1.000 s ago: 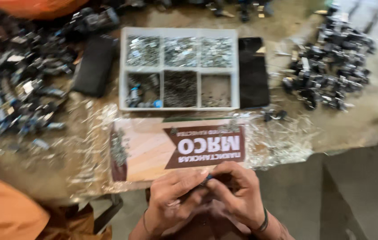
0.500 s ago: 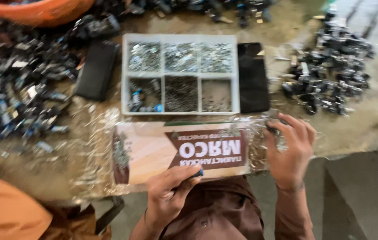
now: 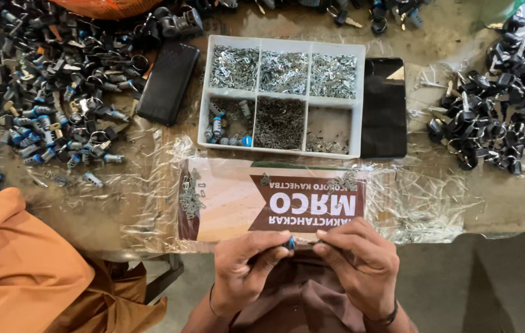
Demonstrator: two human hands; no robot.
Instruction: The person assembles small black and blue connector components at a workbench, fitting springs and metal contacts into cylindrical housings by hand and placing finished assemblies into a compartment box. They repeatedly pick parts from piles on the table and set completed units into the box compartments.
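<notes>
Both hands at tabletop edge, pinching one small part

My left hand (image 3: 244,266) and right hand (image 3: 356,262) meet; fingers closed on a small blue-tipped piece (image 3: 289,243), just below the printed card (image 3: 256,200), near the divided tray (image 3: 282,98)

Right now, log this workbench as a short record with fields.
Left hand: pinching a small blue-tipped part
Right hand: fingertips on the same part
Under hands: printed card in clear plastic wrap
Behind it: white six-compartment tray of small metal parts
Tray flanks: black case on one side, black tablet on the other
Table ends: heaps of lock cylinders and black-headed keys
</notes>
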